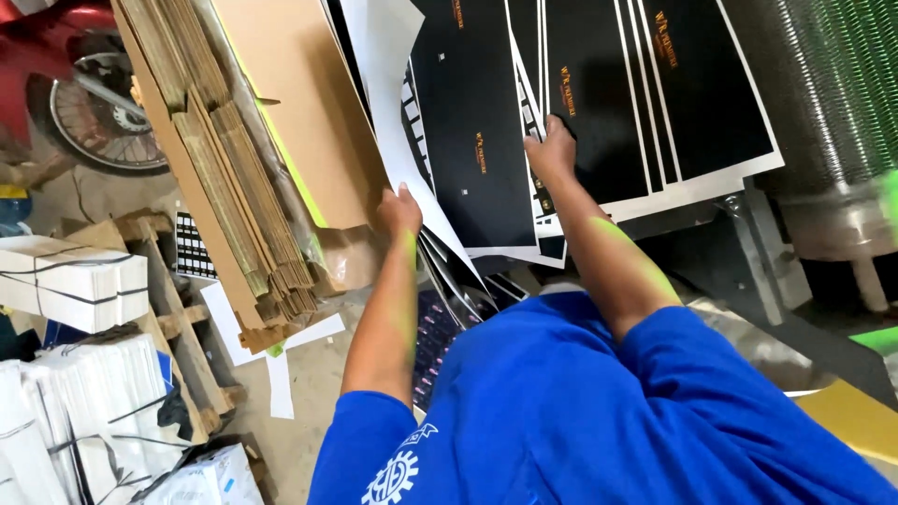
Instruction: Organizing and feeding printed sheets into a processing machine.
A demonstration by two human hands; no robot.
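My left hand is closed on the lower edge of a fanned stack of large printed sheets, next to a white sheet at the stack's left side. My right hand presses flat, fingers closed, on a black sheet with white borders and orange print. More black printed sheets spread out to the right on a work surface. Further sheets hang down between my arms. My blue sleeves fill the bottom of the view.
A leaning stack of brown cardboard stands to the left. Strapped bundles of white paper lie by a wooden pallet. A motorbike wheel is at top left, and a metal machine roller at right.
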